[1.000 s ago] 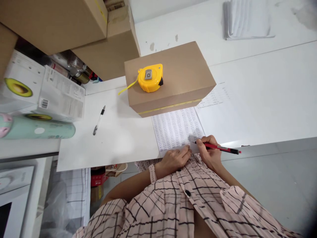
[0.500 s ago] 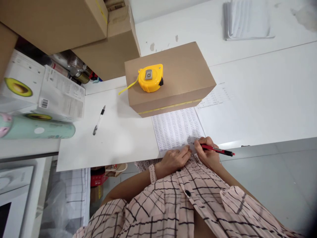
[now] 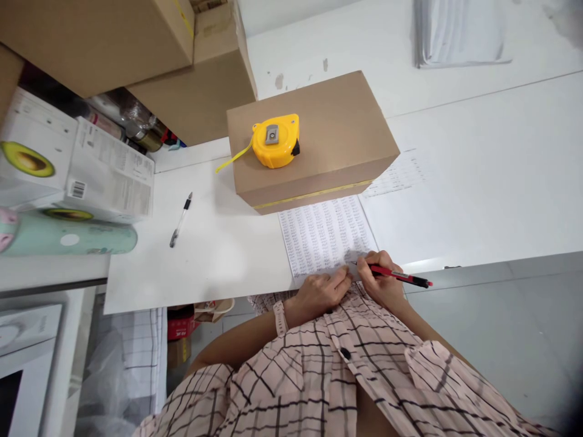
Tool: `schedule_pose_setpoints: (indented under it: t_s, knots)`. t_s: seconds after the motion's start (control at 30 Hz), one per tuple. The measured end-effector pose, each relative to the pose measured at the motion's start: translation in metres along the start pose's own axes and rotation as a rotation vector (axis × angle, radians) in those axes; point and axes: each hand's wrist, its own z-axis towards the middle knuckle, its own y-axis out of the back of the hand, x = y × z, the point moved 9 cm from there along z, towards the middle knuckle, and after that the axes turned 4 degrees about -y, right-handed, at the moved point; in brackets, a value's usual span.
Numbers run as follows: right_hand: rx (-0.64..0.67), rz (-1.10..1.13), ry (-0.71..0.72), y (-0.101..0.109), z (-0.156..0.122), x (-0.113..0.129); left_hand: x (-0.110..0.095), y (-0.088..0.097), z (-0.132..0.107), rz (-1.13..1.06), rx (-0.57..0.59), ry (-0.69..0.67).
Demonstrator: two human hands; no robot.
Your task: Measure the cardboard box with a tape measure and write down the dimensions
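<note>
My right hand [image 3: 382,284] grips a red and black pen [image 3: 407,278], its tip down at the lower right part of a sheet of paper [image 3: 323,237] filled with columns of small handwriting. Flat against the sheet's bottom edge lies my left hand [image 3: 319,291], its fingers stretched toward the pen tip, holding nothing. The far end of the sheet runs up to a closed cardboard box [image 3: 319,139], which hides whatever is beyond it. A yellow tape measure [image 3: 276,141] sits on top of the box, its strip end poking out to the left.
A black and clear pen [image 3: 181,220] lies on the white table [image 3: 218,261]. To the left are a mint-green bottle [image 3: 100,238], white avocado-printed boxes [image 3: 109,170] and big cartons [image 3: 195,91]. A paper stack [image 3: 462,30] rests at the back right.
The view has shifted very slightly. Both hands, the pen and the sheet keep practically the same positions.
</note>
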Motion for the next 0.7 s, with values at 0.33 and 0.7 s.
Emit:
schedule_pose_setpoints:
  t_s: [0.33, 0.7]
  knots:
    - [0.016, -0.037, -0.062, 0.001, 0.002, 0.001, 0.001, -0.013, -0.002, -0.067, 0.119, 0.016]
    - [0.017, -0.023, -0.049, 0.001, 0.002, 0.002, 0.001, -0.01, -0.001, -0.034, 0.092, 0.007]
